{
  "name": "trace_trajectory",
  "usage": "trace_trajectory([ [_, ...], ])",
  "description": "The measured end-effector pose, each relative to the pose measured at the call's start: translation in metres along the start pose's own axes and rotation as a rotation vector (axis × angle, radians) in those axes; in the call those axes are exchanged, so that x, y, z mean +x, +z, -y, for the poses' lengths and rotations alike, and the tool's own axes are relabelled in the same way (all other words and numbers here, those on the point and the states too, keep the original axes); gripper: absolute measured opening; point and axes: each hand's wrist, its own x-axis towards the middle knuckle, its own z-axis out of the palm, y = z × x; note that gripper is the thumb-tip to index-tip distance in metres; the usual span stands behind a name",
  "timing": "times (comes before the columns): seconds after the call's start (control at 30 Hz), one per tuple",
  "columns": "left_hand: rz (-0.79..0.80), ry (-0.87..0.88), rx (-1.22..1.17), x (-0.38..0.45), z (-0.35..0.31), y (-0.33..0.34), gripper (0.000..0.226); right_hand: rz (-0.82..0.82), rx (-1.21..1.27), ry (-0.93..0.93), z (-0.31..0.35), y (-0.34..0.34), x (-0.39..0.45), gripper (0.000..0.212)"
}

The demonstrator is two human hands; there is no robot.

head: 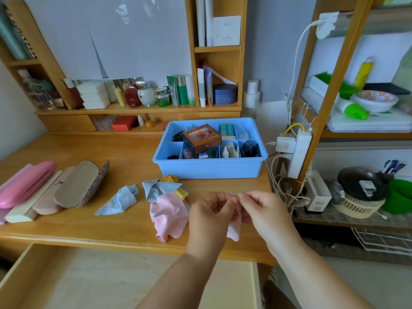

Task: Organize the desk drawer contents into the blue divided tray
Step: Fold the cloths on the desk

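Left hand [211, 211] and right hand [259, 207] meet fingertip to fingertip above the worktop [89, 228] front edge, both pinching the top of a pink cloth [235, 226] that hangs between them, mostly hidden. More cloths [166, 202] lie just left; blue divided tray [207, 169] sits behind, contents partly covered by a brown box [201, 138].

Tray [207, 169]: light blue. Box [201, 137] in it: brown, orange picture on top. Desk [124, 152]: honey wood. Cloths: pale blue [118, 200], grey-blue [159, 188], yellow [171, 179], pink [169, 216]; small pink one [234, 230] pinched between both hands. Cases: glossy pink [26, 184], cream [24, 211], dusty pink with deer print [50, 197], tan with patterned brown edge [81, 182].
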Motion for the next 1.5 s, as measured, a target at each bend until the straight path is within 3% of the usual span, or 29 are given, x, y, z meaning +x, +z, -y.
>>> trace_trajectory([
  [0.17, 0.062, 0.036, 0.064, -0.004, -0.005, -0.007, 0.020, 0.083, 0.179, 0.074, 0.003, -0.004, -0.002, 0.020],
  [0.33, 0.139, 0.080, 0.058, -0.004, -0.011, -0.022, 0.028, 0.217, 0.188, 0.064, 0.005, -0.011, -0.005, 0.009],
  [0.43, 0.063, 0.266, 0.312, 0.001, -0.009, -0.038, 0.029, 0.227, 0.055, -0.001, 0.007, -0.019, -0.004, 0.010],
  [0.63, 0.297, 0.430, 0.530, 0.009, -0.012, -0.055, 0.019, 0.314, -0.017, -0.142, 0.016, -0.032, -0.004, 0.010],
  [0.77, 0.381, 0.289, 0.444, 0.006, -0.015, -0.058, 0.015, 0.282, -0.023, -0.151, 0.013, -0.033, -0.003, 0.009],
  [1.03, 0.220, 0.203, 0.234, -0.005, -0.024, -0.052, 0.018, 0.269, 0.202, 0.024, 0.002, -0.027, -0.003, 0.008],
  [1.2, 0.344, 0.130, 0.174, -0.012, -0.033, -0.052, 0.016, 0.385, 0.411, 0.091, 0.003, -0.030, -0.002, 0.020],
  [1.33, 0.463, 0.112, 0.145, -0.013, -0.039, -0.057, 0.017, 0.472, 0.478, 0.125, 0.004, -0.035, -0.001, 0.007],
  [1.5, 0.511, 0.045, 0.244, -0.008, -0.040, -0.062, 0.010, 0.442, 0.500, 0.161, 0.003, -0.033, 0.000, 0.010],
])
